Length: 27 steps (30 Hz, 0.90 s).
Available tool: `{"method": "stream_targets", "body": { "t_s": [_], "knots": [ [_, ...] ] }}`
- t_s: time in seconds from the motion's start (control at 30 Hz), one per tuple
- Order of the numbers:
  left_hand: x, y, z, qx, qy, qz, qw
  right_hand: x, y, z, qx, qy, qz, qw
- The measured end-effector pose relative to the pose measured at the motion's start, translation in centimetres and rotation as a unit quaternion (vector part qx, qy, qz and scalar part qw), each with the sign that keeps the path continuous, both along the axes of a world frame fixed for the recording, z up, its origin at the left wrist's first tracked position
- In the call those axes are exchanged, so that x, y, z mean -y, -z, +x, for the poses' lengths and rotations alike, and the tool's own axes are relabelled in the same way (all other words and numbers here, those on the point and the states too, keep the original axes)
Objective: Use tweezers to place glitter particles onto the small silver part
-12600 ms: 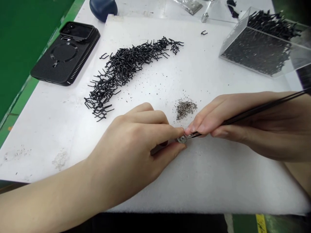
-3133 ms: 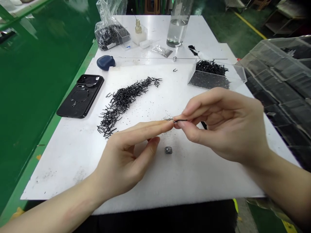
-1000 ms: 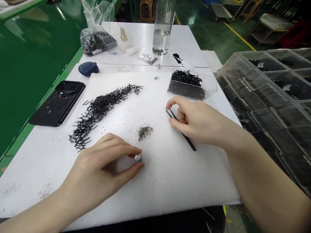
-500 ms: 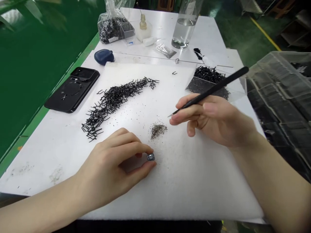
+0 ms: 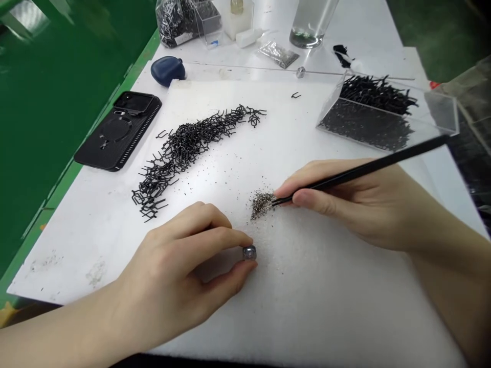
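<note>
My left hand (image 5: 172, 278) pinches a small square metal piece (image 5: 249, 252) between thumb and fingertips, just above the white foam sheet (image 5: 330, 312). My right hand (image 5: 349, 202) holds slim black tweezers (image 5: 360, 171), with the shaft running back over the fingers. Their tips reach into a small heap of glittering grey grains (image 5: 261, 204), and the closed fingers hide part of the tweezers. A long drift of bent black wire clips (image 5: 184, 148) lies on the foam to the left of the grains, beyond my left hand.
A transparent acrylic tray (image 5: 364, 122) of black clips stands at the right. Farther back are a black-cased phone (image 5: 117, 134), a navy pouch (image 5: 168, 70), a bag of black parts (image 5: 176, 23), and a water glass (image 5: 312, 23). Fine dark specks dot the foam.
My right hand has lowered the tweezers from a raised slant into the grain heap. My left hand has shifted slightly right with the metal piece still held.
</note>
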<state>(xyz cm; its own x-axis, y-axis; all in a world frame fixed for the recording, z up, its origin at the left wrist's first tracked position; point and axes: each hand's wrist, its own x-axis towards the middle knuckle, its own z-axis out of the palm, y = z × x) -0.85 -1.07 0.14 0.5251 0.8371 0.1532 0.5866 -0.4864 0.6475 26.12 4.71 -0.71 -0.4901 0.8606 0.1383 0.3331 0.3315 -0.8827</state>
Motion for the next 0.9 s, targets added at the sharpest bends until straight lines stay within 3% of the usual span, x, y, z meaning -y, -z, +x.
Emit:
{"method": "stream_targets", "body": {
  "t_s": [0.13,0.4,0.9],
  "knots": [
    [-0.08,-0.17,-0.06,-0.015,0.005,0.000,1.000,0.06,0.12,-0.32,0.000,0.019,0.021,1.000],
    [-0.02,0.04,0.24,0.014,-0.019,-0.019,1.000,0.44,-0.45,-0.67,0.040,0.047,-0.008,0.998],
    [-0.12,0.05,0.47,0.022,-0.013,-0.006,1.000,0.24,-0.24,-0.55,0.027,0.044,0.008,0.999]
  ]
}}
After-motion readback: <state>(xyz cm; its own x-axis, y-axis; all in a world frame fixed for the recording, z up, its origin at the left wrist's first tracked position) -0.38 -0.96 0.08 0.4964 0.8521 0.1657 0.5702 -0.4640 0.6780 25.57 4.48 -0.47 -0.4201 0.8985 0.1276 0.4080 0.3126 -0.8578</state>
